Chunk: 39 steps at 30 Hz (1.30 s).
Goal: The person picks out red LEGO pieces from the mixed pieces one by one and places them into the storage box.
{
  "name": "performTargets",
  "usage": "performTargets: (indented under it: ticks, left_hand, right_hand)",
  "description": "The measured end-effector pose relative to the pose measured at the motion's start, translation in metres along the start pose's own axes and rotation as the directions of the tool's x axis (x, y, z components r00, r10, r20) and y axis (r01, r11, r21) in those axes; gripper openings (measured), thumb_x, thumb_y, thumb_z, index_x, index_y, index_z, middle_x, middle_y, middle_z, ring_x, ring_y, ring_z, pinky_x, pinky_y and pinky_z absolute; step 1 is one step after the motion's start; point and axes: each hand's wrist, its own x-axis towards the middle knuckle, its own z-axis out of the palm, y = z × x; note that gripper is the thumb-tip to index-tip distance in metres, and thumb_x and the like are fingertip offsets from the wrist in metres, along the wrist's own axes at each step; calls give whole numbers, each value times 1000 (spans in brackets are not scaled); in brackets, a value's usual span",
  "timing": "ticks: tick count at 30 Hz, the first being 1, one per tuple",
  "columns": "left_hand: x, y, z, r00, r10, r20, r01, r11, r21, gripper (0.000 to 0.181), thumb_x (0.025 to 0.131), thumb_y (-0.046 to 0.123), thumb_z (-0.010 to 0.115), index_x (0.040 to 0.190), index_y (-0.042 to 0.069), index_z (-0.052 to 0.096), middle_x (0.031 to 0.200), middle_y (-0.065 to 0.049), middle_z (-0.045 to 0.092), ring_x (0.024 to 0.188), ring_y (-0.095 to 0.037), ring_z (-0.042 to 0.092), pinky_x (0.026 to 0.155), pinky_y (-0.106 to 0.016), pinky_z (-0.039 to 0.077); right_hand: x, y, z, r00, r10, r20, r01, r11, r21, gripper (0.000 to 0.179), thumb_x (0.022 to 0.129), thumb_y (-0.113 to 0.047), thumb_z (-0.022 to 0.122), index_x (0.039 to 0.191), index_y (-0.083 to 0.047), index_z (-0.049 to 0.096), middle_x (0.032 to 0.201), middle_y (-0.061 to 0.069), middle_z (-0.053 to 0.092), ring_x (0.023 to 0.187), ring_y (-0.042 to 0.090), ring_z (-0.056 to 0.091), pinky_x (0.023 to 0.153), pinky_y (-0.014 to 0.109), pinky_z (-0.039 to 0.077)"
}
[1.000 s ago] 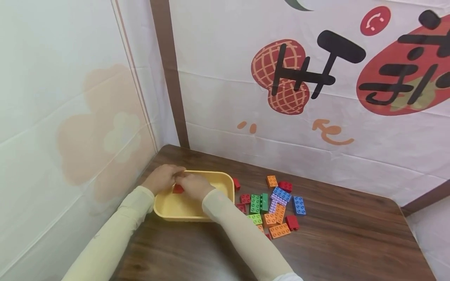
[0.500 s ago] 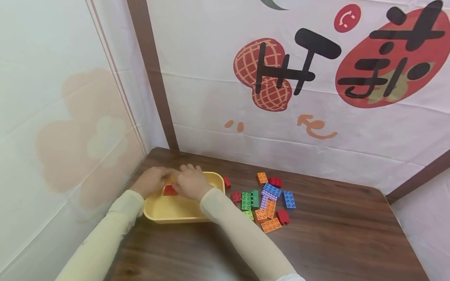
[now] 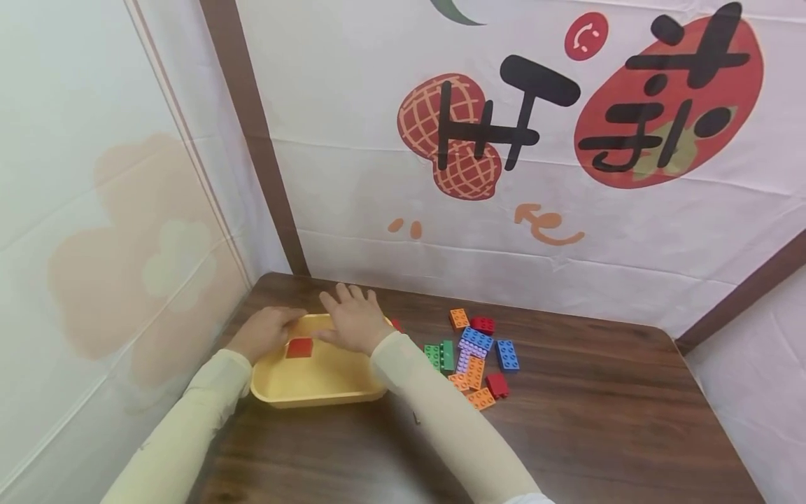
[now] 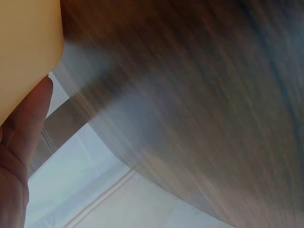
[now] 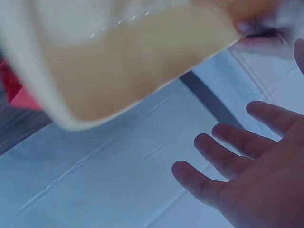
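Observation:
A shallow yellow plastic tub (image 3: 315, 400) stands at the left end of the table. Inside it lies a red toy building brick (image 3: 299, 348). My left hand (image 3: 267, 332) grips the tub's rim at the back left corner; the left wrist view shows its fingers (image 4: 35, 107) against the outer wall. Over the tub's right back part, my right hand (image 3: 357, 325) is spread with nothing in it. Its separated fingers (image 5: 223, 154) show below the rim in the right wrist view. An orange patch beside the left hand there is too blurred to name.
Right of the tub lies a loose group of toy bricks, among them a blue brick (image 3: 506, 355), a red brick (image 3: 497, 386) and an orange brick (image 3: 459, 319). Printed fabric walls (image 3: 352, 182) border the table (image 3: 585, 420) at the back and left.
My right hand has drawn away from the left hand to the right, and its fingers have spread. The red brick in the tub is more exposed. The head view has turned right.

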Motion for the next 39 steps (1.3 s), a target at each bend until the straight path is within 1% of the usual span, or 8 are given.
performTargets:
  ticks: [7, 13, 18, 22, 26, 30, 34, 39]
  left_hand:
    - [-4, 2, 1, 1000, -28, 10, 28, 1000, -9, 38, 88, -4, 62, 125, -1, 70, 114, -20, 71, 109, -43, 65, 98, -59, 47]
    - [-9, 0, 1, 998, -52, 21, 53, 998, -17, 41, 86, -6, 61, 126, -1, 69, 117, -21, 70, 111, -43, 64, 100, -59, 46]
    - [-11, 1, -2, 998, -63, 18, 64, 998, -27, 43, 84, -8, 64, 126, -1, 68, 118, -22, 69, 112, -45, 63, 100, -60, 45]
    - [-10, 1, -4, 998, -58, 18, 58, 998, -20, 42, 84, -7, 64, 126, -2, 68, 118, -24, 69, 111, -46, 63, 100, -61, 45]
    - [-9, 1, -5, 999, -45, 18, 45, 999, -11, 43, 84, -7, 64, 126, -2, 68, 119, -24, 69, 111, -45, 63, 100, -61, 45]
    - [-7, 2, -4, 999, -46, 22, 47, 999, -13, 43, 84, -7, 63, 127, -2, 68, 118, -24, 69, 110, -46, 63, 99, -61, 46]
    - [-4, 3, -3, 998, -58, 18, 58, 998, -15, 40, 87, -5, 63, 126, -1, 68, 118, -24, 69, 110, -46, 63, 99, -61, 46]
    - [0, 4, 2, 998, -51, 23, 51, 999, 1, 37, 90, -3, 62, 125, -1, 69, 116, -24, 69, 109, -45, 64, 98, -60, 47]
  right_hand:
    - [-10, 22, -2, 999, 32, 44, -33, 999, 41, 85, 94, -71, 48, 163, -27, 22, 164, 14, 26, 149, 36, 25, 117, 61, 22]
    - [-20, 42, 0, 998, 50, 46, -54, 993, 102, 87, 94, -70, 50, 163, -31, 16, 164, 16, 24, 150, 38, 21, 118, 62, 17]
    - [-30, 60, 2, 996, 91, 17, -93, 984, 151, 84, 94, -69, 52, 162, -29, 23, 164, 13, 27, 150, 36, 23, 117, 62, 20]
    - [-40, 79, 5, 991, 133, -6, -130, 975, 181, 81, 95, -66, 53, 161, -27, 28, 163, 12, 29, 149, 35, 26, 117, 63, 22]
    - [-51, 98, 9, 985, 169, -20, -163, 969, 187, 80, 95, -66, 54, 160, -25, 31, 161, 14, 33, 146, 36, 30, 116, 62, 26]
    - [-62, 115, 14, 978, 207, -27, -198, 961, 192, 81, 94, -66, 55, 160, -24, 32, 159, 15, 35, 145, 36, 32, 114, 61, 29]
    - [-73, 130, 17, 970, 243, -26, -232, 950, 207, 83, 93, -66, 56, 160, -23, 32, 159, 15, 35, 146, 35, 31, 115, 61, 28]
    - [-85, 145, 22, 961, 274, -23, -262, 936, 234, 83, 93, -65, 57, 160, -24, 31, 159, 16, 35, 145, 37, 32, 115, 63, 25]
